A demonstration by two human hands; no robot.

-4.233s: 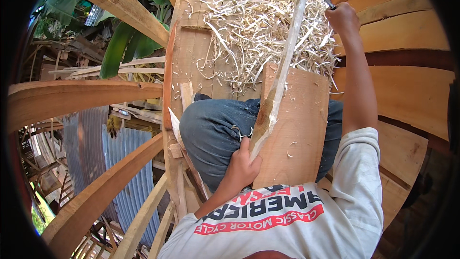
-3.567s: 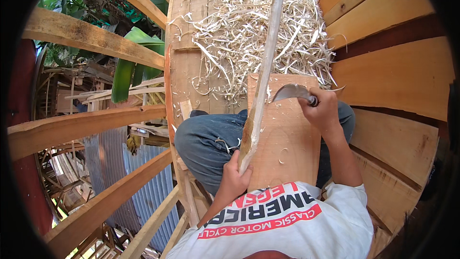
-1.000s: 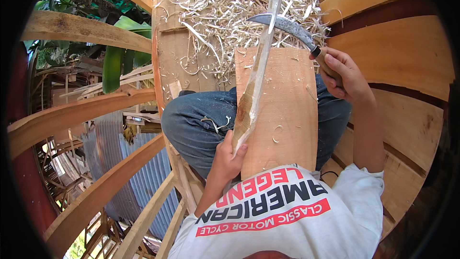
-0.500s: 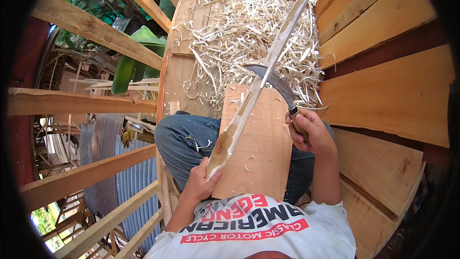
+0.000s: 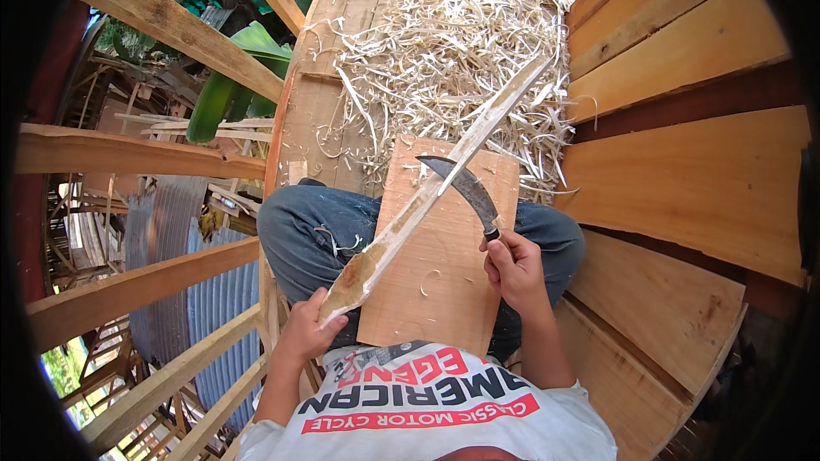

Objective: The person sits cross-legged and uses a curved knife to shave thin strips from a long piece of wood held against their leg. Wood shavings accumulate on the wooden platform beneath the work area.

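Observation:
My left hand (image 5: 309,325) grips the near end of a long pale wooden stick (image 5: 408,224), its bark partly shaved off. The stick slants away over my lap toward the far right. Closed around the handle of a curved sickle knife (image 5: 475,194) is my right hand (image 5: 518,269). The dark blade crosses the stick at about its middle, its tip showing on the left side. Beneath both, a flat wooden board (image 5: 436,273) rests across my legs, with a few small shavings on it.
A thick heap of curly wood shavings (image 5: 453,60) covers the plank floor (image 5: 320,132) ahead. Wooden plank walls (image 5: 683,171) close off the right side. Along the left runs a railing of wooden bars (image 5: 141,166), with a banana leaf (image 5: 235,90) and corrugated metal sheets (image 5: 222,299) beyond.
Both hands have come closer to my body and leftward. The stick's far end is lower, and the sickle knife's blade has been drawn nearer to me with it.

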